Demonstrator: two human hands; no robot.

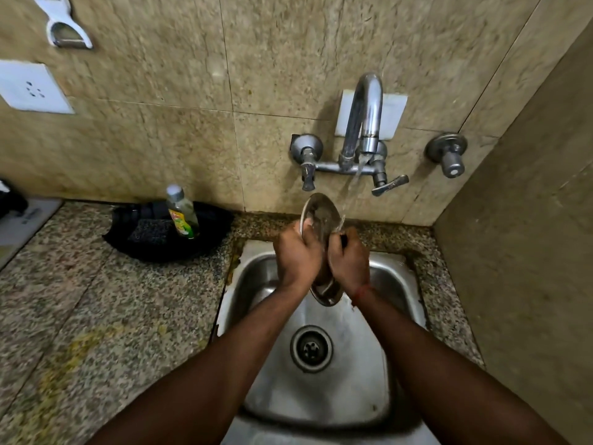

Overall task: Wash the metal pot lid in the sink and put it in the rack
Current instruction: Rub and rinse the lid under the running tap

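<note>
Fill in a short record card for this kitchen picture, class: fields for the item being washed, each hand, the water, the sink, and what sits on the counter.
item: metal pot lid, held tilted on edge over the sink
left hand: grip on the lid's left rim
right hand: grip on the lid's right side
water: running from the tap onto the lid's upper right edge
sink: steel, drain open, no dishes inside
counter: dish soap bottle standing in a black tray with a scrub pad
rack: not in view

Both bare forearms reach forward, converging; left hand (298, 252) and right hand (348, 260) face each other, fingers curled, thumbs uppermost, nearly touching.
</note>
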